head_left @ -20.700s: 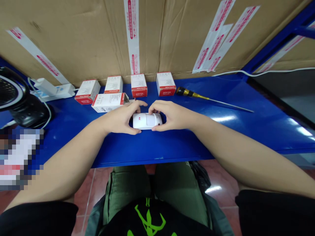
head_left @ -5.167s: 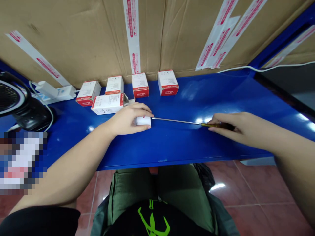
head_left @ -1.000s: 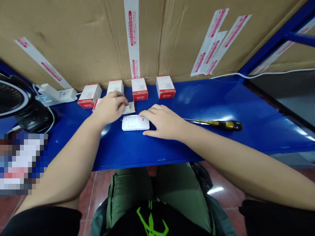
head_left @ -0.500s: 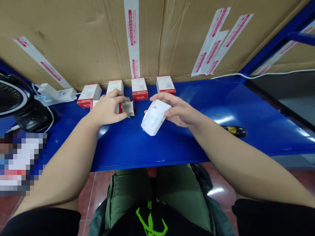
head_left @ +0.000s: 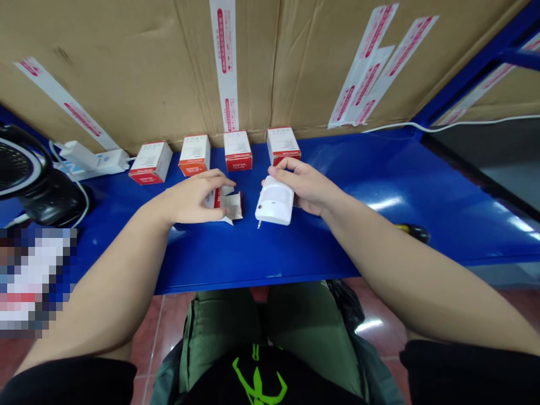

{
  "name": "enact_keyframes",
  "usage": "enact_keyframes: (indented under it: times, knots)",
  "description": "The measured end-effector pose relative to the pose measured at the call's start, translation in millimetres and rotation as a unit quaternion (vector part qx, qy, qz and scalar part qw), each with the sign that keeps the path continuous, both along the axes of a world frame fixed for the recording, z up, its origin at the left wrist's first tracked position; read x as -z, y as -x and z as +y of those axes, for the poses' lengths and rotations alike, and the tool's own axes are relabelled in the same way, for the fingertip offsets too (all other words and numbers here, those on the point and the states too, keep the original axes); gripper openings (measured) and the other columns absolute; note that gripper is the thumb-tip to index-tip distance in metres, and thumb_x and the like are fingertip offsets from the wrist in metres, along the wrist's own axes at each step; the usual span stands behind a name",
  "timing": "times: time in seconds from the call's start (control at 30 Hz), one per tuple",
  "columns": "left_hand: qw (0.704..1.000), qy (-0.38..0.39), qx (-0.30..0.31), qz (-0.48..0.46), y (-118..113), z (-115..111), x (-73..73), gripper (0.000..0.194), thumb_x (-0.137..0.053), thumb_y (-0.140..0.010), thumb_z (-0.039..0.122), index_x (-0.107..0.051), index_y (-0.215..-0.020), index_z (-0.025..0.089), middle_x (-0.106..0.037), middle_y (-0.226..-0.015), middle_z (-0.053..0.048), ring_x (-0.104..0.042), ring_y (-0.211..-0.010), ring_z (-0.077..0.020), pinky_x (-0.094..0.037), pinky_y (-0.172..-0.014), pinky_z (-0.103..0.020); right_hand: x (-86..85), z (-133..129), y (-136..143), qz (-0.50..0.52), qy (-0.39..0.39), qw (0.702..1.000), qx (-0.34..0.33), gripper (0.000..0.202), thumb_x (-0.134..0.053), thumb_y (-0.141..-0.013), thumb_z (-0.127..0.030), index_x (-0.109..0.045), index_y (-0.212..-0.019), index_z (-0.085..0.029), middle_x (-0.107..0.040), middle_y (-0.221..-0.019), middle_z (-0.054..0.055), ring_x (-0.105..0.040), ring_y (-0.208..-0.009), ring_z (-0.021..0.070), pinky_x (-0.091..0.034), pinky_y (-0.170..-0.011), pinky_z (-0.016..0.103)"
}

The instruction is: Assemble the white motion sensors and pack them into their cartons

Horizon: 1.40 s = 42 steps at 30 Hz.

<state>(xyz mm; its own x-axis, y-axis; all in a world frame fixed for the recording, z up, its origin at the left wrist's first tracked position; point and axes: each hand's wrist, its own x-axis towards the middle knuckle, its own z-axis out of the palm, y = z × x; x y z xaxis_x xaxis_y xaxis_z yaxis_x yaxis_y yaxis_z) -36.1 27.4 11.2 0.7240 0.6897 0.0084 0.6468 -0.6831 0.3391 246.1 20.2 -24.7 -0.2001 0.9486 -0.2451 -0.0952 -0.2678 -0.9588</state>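
Observation:
My right hand (head_left: pixel 310 187) grips a white motion detector (head_left: pixel 276 201) above the blue shelf, thumb on its upper part and fingers behind. A small metal bit pokes out below the detector's lower left corner. To its left, my left hand (head_left: pixel 192 198) is closed round a small red-and-white carton (head_left: pixel 233 205) near the shelf surface. The carton's open end, with its flaps out, faces the detector; the hand covers most of the rest.
Several closed red-and-white cartons (head_left: pixel 238 151) line the back of the blue shelf (head_left: pixel 253 253) against taped cardboard (head_left: pixel 139 67). A black fan (head_left: pixel 50 197) and a white power strip (head_left: pixel 97 163) stand left. A black-and-yellow handle (head_left: pixel 415 232) lies right, partly behind my forearm.
The detector has turned more upright and shifted slightly right in my right hand. My left hand has brought the open carton a little right and nearer me.

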Motion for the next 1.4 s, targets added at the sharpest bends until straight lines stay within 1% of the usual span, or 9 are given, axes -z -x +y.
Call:
enact_keyframes:
  times: [0.1, 0.2, 0.3, 0.43, 0.6, 0.7, 0.9, 1.07, 1.4]
  knots:
    - [1.0, -0.009, -0.016, 0.0, -3.2, -2.1, 1.2, 0.074, -0.06, -0.092, 0.06, -0.07, -0.146, 0.011, -0.073, -0.14, -0.019, -0.073, -0.128, -0.038, -0.057, -0.119, -0.056, -2.5, 1.0, -6.7, 0.019, 0.01, 0.999, -0.033, 0.031, -0.098, -0.083, -0.032, -0.07, -0.096, -0.025, -0.076, -0.09, 0.001, -0.076, -0.078, 0.0186, -0.063, -0.061, 0.028]
    - [0.999, -0.019, -0.041, 0.01, -5.7, -3.7, 1.3, 0.082, -0.061, -0.09, 0.072, -0.072, -0.144, 0.011, -0.074, -0.14, -0.021, -0.072, -0.129, -0.0414, -0.057, -0.119, -0.059, -8.2, -0.8, -11.4, 0.046, 0.025, 0.994, -0.097, 0.042, -0.096, -0.08, -0.02, -0.076, -0.117, -0.027, -0.08, -0.1, 0.001, -0.08, -0.087, 0.02, -0.067, -0.067, 0.029]
    - [0.998, -0.01, -0.05, 0.026, -8.5, -7.0, -0.9, 0.085, -0.065, -0.087, 0.071, -0.07, -0.147, 0.012, -0.074, -0.143, -0.021, -0.071, -0.132, -0.0424, -0.055, -0.121, -0.06, -14.4, -5.4, -12.5, 0.05, 0.036, 0.986, -0.157, 0.054, -0.091, -0.084, -0.015, -0.073, -0.132, -0.03, -0.08, -0.103, 0.0, -0.081, -0.09, 0.019, -0.067, -0.069, 0.026]
    - [0.996, 0.027, -0.061, 0.054, -8.4, -11.8, -5.3, 0.097, -0.076, -0.077, 0.068, -0.063, -0.157, 0.013, -0.069, -0.155, -0.021, -0.065, -0.144, -0.0446, -0.051, -0.126, -0.06, -18.1, -12.3, -10.1, 0.027, 0.021, 0.981, -0.19, 0.062, -0.085, -0.095, -0.027, -0.057, -0.15, -0.034, -0.074, -0.087, -0.004, -0.077, -0.075, 0.0161, -0.061, -0.058, 0.022]
    - [0.994, 0.04, -0.055, 0.086, 3.0, -12.9, -5.4, 0.116, -0.088, -0.068, 0.069, -0.053, -0.168, 0.023, -0.063, -0.165, -0.019, -0.062, -0.15, -0.0484, -0.051, -0.124, -0.063, -13.1, -10.8, -9.4, -0.01, 0.028, 0.989, -0.146, 0.061, -0.098, -0.084, -0.032, -0.05, -0.121, -0.03, -0.068, -0.077, -0.006, -0.066, -0.058, 0.0137, -0.051, -0.045, 0.021]
    - [0.995, 0.042, -0.047, 0.076, 9.4, -11.5, -4.4, 0.112, -0.091, -0.068, 0.06, -0.053, -0.168, 0.025, -0.064, -0.164, -0.017, -0.067, -0.145, -0.0439, -0.057, -0.119, -0.055, -10.6, -8.1, -11.6, -0.02, 0.027, 0.988, -0.153, 0.062, -0.102, -0.074, -0.029, -0.05, -0.108, -0.028, -0.07, -0.081, -0.003, -0.067, -0.06, 0.0142, -0.053, -0.045, 0.023]
    - [0.998, 0.03, -0.046, 0.027, 4.4, -10.1, -6.8, 0.09, -0.093, -0.065, 0.054, -0.071, -0.144, 0.019, -0.07, -0.147, -0.016, -0.073, -0.13, -0.0397, -0.061, -0.114, -0.052, -13.2, -8.6, -16.6, -0.01, -0.065, 0.976, -0.207, 0.073, -0.102, -0.059, -0.02, -0.065, -0.121, -0.024, -0.075, -0.112, 0.003, -0.074, -0.092, 0.0175, -0.064, -0.067, 0.025]
    - [0.999, -0.017, -0.004, -0.045, -6.2, -12.4, -4.8, 0.074, -0.093, -0.072, 0.053, -0.074, -0.136, 0.021, -0.078, -0.132, -0.013, -0.076, -0.118, -0.0355, -0.062, -0.111, -0.051, -15.3, -8.7, -20.1, -0.073, -0.163, 0.943, -0.279, 0.069, -0.101, -0.063, -0.028, -0.076, -0.127, -0.023, -0.076, -0.13, 0.008, -0.073, -0.11, 0.0245, -0.066, -0.084, 0.034]
    - [0.986, -0.111, -0.026, -0.125, -13.5, -9.9, 12.2, 0.078, -0.093, -0.076, 0.054, -0.071, -0.142, 0.017, -0.079, -0.133, -0.015, -0.079, -0.119, -0.0364, -0.064, -0.107, -0.05, -6.6, -12.7, -10.2, -0.092, -0.3, 0.944, -0.105, 0.06, -0.097, -0.066, -0.032, -0.058, -0.11, -0.026, -0.073, -0.122, 0.005, -0.072, -0.103, 0.0217, -0.06, -0.082, 0.032]
